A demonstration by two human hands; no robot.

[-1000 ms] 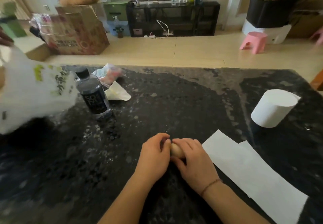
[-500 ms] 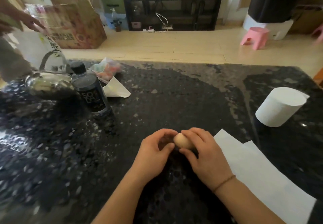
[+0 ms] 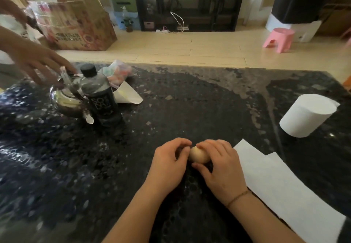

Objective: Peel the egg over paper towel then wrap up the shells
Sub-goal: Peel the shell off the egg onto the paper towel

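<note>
Both hands curl round the egg (image 3: pixel 198 154) near the tabletop's (image 3: pixel 190 100) front edge, right hand (image 3: pixel 221 168) over it, left hand (image 3: pixel 170 164) at its end. The paper towel (image 3: pixel 281 191) lies just right, cut off at the corner. Far left, someone else's blurred hand (image 3: pixel 38 62) touches a kettle (image 3: pixel 65 100) beside a dark bottle (image 3: pixel 100 98).

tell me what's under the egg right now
The egg, gripped by both hands, sits over the dark stone table, not the paper towel to its right. The hands hide any contact point.
</note>
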